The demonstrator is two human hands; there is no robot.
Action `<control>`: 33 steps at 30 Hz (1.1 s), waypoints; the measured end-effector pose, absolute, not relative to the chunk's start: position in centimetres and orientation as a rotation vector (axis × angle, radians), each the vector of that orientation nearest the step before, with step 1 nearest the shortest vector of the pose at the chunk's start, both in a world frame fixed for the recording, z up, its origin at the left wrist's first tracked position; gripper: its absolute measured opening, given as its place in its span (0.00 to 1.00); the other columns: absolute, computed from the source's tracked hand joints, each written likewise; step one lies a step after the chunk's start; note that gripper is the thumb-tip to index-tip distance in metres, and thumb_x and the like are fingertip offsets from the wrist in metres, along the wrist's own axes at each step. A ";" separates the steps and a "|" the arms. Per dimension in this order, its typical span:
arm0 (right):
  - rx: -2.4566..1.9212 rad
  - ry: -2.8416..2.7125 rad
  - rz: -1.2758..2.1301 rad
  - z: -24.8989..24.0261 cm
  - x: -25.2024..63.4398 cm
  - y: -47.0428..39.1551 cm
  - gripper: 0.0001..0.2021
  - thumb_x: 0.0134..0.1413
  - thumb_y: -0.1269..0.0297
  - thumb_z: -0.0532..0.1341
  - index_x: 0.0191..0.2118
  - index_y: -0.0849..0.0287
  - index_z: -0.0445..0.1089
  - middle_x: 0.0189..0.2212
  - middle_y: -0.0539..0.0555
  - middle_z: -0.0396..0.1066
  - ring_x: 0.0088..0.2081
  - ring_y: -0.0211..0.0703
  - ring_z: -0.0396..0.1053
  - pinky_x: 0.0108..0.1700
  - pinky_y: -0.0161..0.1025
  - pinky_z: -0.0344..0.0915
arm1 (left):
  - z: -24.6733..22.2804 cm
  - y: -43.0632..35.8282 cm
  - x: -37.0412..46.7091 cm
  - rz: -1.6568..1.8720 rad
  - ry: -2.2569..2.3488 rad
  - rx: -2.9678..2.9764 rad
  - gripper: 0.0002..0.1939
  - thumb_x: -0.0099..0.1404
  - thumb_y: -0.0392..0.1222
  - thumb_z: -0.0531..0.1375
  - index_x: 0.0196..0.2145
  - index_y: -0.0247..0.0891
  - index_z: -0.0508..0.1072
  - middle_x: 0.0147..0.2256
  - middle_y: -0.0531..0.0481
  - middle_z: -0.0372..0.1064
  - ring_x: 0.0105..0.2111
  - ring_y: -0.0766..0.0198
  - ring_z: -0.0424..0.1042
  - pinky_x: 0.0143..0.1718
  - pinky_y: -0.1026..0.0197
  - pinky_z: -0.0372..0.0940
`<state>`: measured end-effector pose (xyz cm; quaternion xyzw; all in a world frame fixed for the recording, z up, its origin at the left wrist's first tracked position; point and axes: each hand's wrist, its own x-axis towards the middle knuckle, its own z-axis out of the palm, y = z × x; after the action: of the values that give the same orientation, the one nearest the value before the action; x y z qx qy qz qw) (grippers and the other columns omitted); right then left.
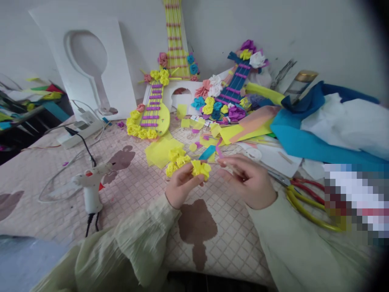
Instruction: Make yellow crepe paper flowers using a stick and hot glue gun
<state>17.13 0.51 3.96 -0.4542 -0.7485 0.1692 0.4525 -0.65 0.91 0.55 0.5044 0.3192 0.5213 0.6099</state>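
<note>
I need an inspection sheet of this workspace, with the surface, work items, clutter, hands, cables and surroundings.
Surface: quilted tablecloth with brown shapes.
Work items: yellow paper flower, held; yellow flower cluster just beyond.
Clutter: yellow paper sheets, blue paper strip, yellow-handled scissors.
Hands: left hand pinches the yellow paper flower; right hand is curled beside it, contents unclear.
Cables: black cord runs from white power strip toward hot glue gun.
Surroundings: yellow lute model, white cutout board, wall behind.
</note>
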 end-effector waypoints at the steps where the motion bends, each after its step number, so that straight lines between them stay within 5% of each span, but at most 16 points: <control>1: -1.105 -1.841 0.525 4.0 17.1 0.4 0.07 0.48 0.64 0.61 0.34 0.60 0.70 0.33 0.53 0.70 0.15 0.26 0.49 0.17 0.31 0.54 | 0.6 0.8 -0.4 1.162 0.737 1.171 0.13 0.55 0.39 0.62 0.40 0.37 0.73 0.28 0.51 0.68 0.26 0.70 0.66 0.28 0.67 0.64; 7: -1.126 -1.842 0.753 3.9 16.9 0.5 0.07 0.49 0.64 0.59 0.27 0.61 0.69 0.27 0.53 0.71 0.26 0.36 0.64 0.26 0.33 0.60 | 0.9 0.7 0.8 1.115 0.684 1.151 0.12 0.52 0.38 0.64 0.37 0.35 0.72 0.29 0.50 0.69 0.27 0.69 0.67 0.28 0.66 0.66; 13: -1.249 -1.783 0.732 3.7 17.4 0.8 0.10 0.51 0.60 0.57 0.27 0.61 0.67 0.20 0.47 0.62 0.20 0.32 0.55 0.23 0.32 0.54 | 1.0 0.8 1.9 1.238 0.745 1.108 0.14 0.49 0.37 0.65 0.34 0.34 0.68 0.29 0.51 0.68 0.27 0.68 0.69 0.29 0.64 0.67; 24: -1.249 -1.639 0.954 4.5 18.0 1.2 0.11 0.51 0.58 0.55 0.27 0.61 0.64 0.18 0.45 0.56 0.20 0.33 0.53 0.23 0.33 0.52 | 1.8 1.7 4.1 1.243 0.844 1.061 0.14 0.51 0.46 0.63 0.30 0.33 0.67 0.26 0.53 0.64 0.24 0.70 0.66 0.22 0.66 0.67; 33: -1.245 -1.703 1.004 4.3 17.8 1.0 0.11 0.48 0.57 0.58 0.30 0.60 0.69 0.27 0.52 0.67 0.24 0.35 0.60 0.24 0.34 0.57 | 0.9 1.3 3.0 1.236 0.772 1.193 0.14 0.54 0.43 0.63 0.35 0.33 0.67 0.29 0.51 0.65 0.25 0.71 0.67 0.26 0.67 0.67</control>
<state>17.79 1.04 4.33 -0.4902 -0.6705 0.3956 0.3920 2.95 1.28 0.88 0.5121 0.3314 0.5308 0.5884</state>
